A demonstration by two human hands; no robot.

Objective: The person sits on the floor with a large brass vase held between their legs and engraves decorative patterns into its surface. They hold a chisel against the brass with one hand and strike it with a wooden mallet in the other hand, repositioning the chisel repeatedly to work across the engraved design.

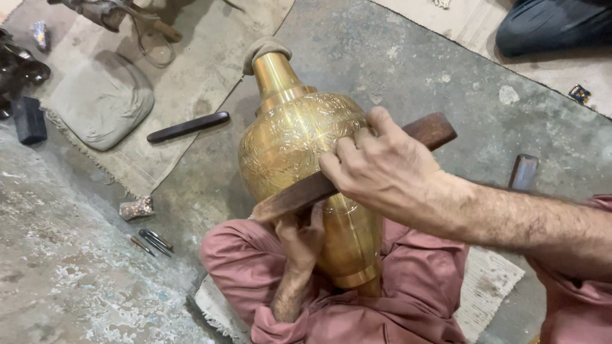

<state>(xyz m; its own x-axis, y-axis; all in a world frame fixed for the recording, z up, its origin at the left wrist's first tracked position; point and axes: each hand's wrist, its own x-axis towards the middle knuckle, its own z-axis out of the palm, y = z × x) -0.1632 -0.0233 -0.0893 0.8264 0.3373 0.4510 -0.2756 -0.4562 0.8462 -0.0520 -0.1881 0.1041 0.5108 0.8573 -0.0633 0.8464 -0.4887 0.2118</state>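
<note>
A large engraved brass vase [293,137] lies tilted across my lap, its neck pointing away and resting on a cloth pad [264,48]. My right hand [376,169] grips a dark wooden bar [430,130] that lies across the vase's belly. Under the bar's near end, my left hand [299,239] presses against the lower side of the vase, fingers curled up to the wood. My knees in reddish cloth frame the vase's base.
A dark wooden stick [188,126] lies on a beige mat with a grey cushion [102,99]. Small metal tools [153,241] and a shiny scrap [136,207] rest on the concrete floor at left. A metal block [524,172] stands right; another person's leg [551,25] is far right.
</note>
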